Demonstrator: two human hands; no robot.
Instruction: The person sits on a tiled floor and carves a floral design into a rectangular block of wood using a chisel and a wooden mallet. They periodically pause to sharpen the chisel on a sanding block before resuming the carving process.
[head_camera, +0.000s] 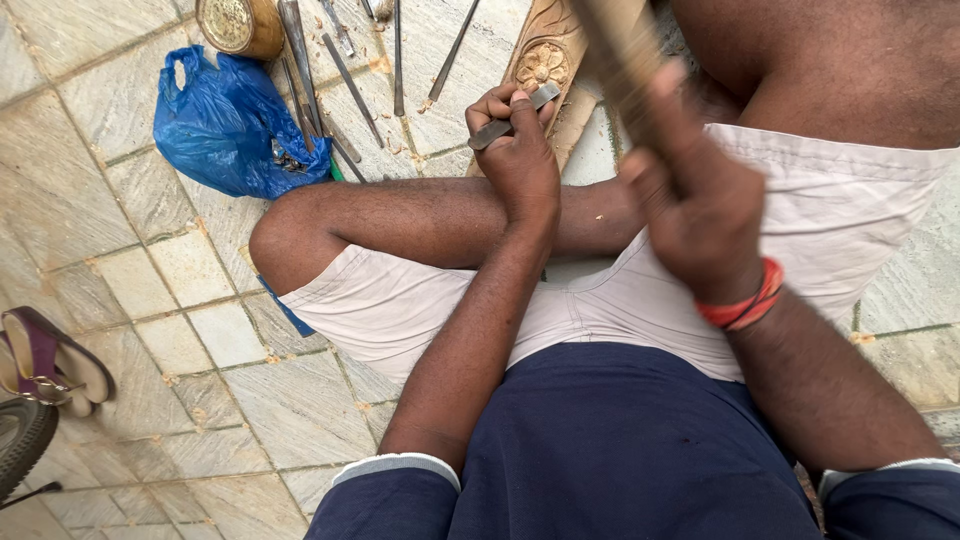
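Both hands grip tools: left hand (520, 160) chisel (513, 118), right hand (700, 200) mallet (625, 40).

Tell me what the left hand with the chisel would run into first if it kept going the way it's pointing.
Probably the carved wooden panel: the left hand aims its chisel up-frame at the flower carving, tip seemingly right beside it, though depth is unclear.

L hand (520, 160) stretched fwd, forearm running straight out from body, fingers (495, 105) curled tight round a thin flat bar, thumb pressed on top. R hand (700, 200) raised nearer the camera, fist closed round a thick handle, wrist cocked, just right of L.
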